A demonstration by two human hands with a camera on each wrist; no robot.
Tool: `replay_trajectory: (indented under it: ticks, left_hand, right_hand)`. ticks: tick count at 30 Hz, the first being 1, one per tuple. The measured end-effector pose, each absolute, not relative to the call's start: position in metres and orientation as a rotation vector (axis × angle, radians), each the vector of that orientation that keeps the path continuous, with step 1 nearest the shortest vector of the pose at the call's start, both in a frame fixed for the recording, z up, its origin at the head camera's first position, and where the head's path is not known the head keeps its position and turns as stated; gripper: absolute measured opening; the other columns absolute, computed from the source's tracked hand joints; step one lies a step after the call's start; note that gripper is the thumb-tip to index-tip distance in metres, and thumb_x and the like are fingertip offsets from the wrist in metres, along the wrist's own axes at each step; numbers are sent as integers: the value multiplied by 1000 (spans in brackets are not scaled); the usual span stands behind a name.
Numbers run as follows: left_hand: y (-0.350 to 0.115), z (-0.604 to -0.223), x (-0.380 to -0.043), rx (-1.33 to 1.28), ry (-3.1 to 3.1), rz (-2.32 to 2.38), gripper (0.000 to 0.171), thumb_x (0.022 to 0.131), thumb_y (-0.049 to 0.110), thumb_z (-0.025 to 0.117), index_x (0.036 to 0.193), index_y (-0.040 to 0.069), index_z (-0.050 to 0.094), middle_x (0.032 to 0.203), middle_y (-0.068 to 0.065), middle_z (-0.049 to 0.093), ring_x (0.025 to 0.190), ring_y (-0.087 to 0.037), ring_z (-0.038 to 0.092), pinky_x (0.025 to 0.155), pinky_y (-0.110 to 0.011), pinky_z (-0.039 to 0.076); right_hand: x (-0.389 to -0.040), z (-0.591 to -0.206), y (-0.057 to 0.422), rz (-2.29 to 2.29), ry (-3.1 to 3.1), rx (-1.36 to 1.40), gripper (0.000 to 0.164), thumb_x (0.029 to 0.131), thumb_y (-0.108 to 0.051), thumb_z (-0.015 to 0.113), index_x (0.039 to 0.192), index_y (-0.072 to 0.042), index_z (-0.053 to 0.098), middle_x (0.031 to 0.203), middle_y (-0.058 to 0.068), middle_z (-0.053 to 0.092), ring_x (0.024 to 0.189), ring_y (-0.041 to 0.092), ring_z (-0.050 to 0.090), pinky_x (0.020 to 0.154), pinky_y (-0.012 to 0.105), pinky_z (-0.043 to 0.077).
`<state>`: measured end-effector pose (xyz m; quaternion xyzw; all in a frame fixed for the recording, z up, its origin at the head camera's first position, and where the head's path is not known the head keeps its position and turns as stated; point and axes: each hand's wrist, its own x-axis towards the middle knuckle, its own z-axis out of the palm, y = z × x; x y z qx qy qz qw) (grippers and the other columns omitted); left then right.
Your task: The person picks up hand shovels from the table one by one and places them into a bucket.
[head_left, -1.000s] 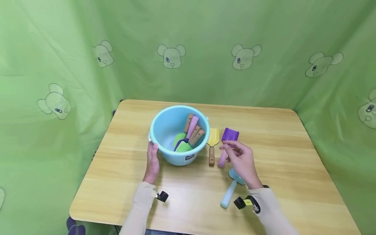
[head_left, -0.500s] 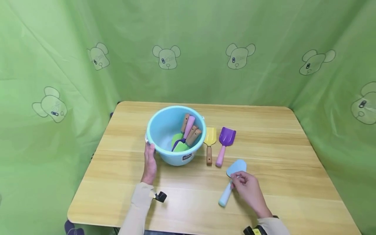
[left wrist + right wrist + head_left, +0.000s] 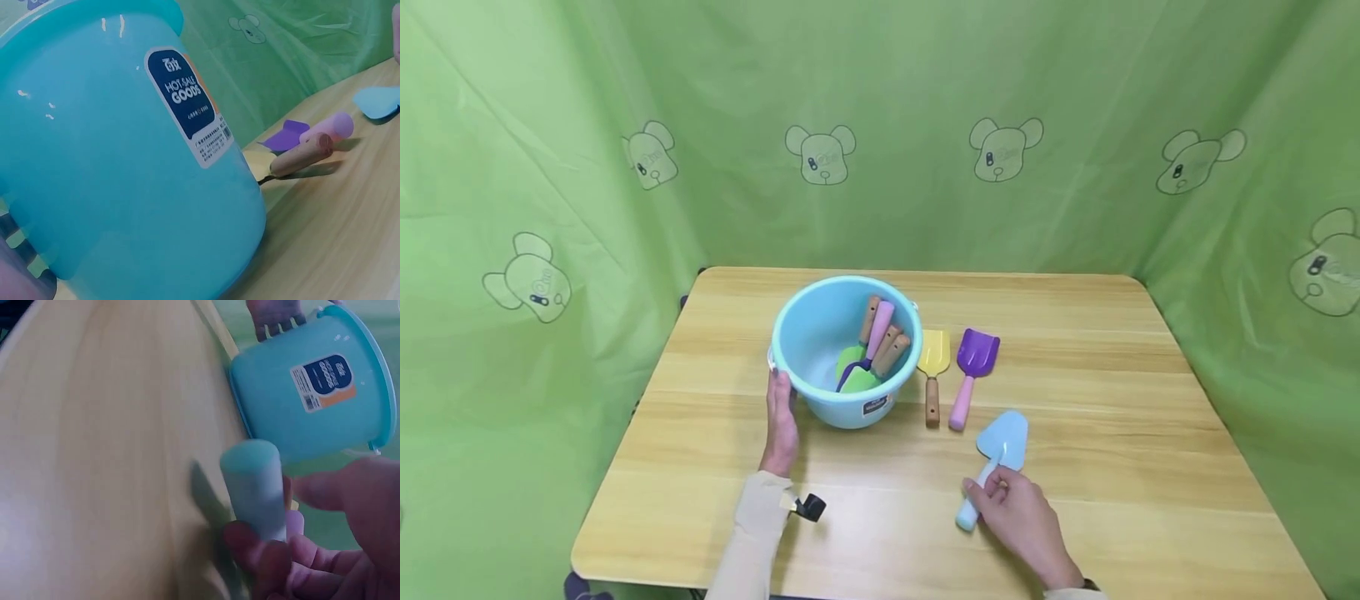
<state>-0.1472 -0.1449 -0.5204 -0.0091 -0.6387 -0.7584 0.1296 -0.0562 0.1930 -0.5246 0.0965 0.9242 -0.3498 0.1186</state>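
A light-blue bucket (image 3: 842, 411) stands left of the table's middle, holding several small shovels with brown or pink handles and some green blades. My left hand (image 3: 781, 429) rests against its left side, fingers extended along the wall; their tips also show in the right wrist view. At the front right lies a light-blue trowel (image 3: 1006, 437), blade pointing away from me. My right hand (image 3: 1021, 517) holds its pale handle (image 3: 255, 487) between thumb and fingers. Part of the handle is hidden by the fingers in the head view.
Right of the bucket, a yellow shovel (image 3: 934, 354) with a brown handle lies next to a purple shovel (image 3: 977, 354) with a pink handle. The wooden table (image 3: 1097, 375) is surrounded by a green curtain (image 3: 910, 67) at the back and sides.
My right hand has moved from over the purple shovel toward me, down to the light-blue trowel, and now holds its handle. The left hand stays at the bucket. The head view has shifted slightly.
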Motion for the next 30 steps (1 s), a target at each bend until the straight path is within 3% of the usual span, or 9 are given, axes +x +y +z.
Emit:
replay_trajectory:
  ticks: [4,8,16,25,30]
  left_hand:
    - [-143,-521,-147,-27,-1836,-2209,66,108,47,31,166,19,18,164,-27,31,149,-52,30,128,-64,13]
    - [-142,-522,-147,-36,-1815,-2214,67,107,47,33,166,19,19,163,-28,31,148,-54,30,127,-66,13]
    - [-142,-522,-149,-37,-1818,-2211,66,107,49,33,166,24,20,164,-26,31,149,-52,28,128,-65,12]
    - [-142,-524,-151,-21,-1829,-2184,64,107,49,32,166,26,21,164,-25,31,150,-51,29,128,-64,13]
    - [-141,-525,-150,-26,-1831,-2188,61,107,49,32,165,31,23,164,-23,33,150,-50,29,128,-64,12]
  right_hand:
    - [-53,-524,186,-923,2723,247,47,85,-58,77,79,-17,56,62,-5,53,53,11,45,46,26,33]
    - [-52,-523,184,-918,2719,228,47,81,-54,82,81,-16,55,63,-4,53,55,12,47,47,26,33]
    - [-53,-522,208,-1053,2637,330,38,84,-33,83,94,-7,58,71,2,65,57,14,55,45,24,40]
    - [-55,-524,250,-1104,2631,404,53,90,-34,78,124,-1,55,88,8,69,65,15,58,51,26,47]
    - [-57,-528,270,-1164,2656,491,60,91,-41,78,131,0,58,99,12,72,75,12,59,65,24,46]
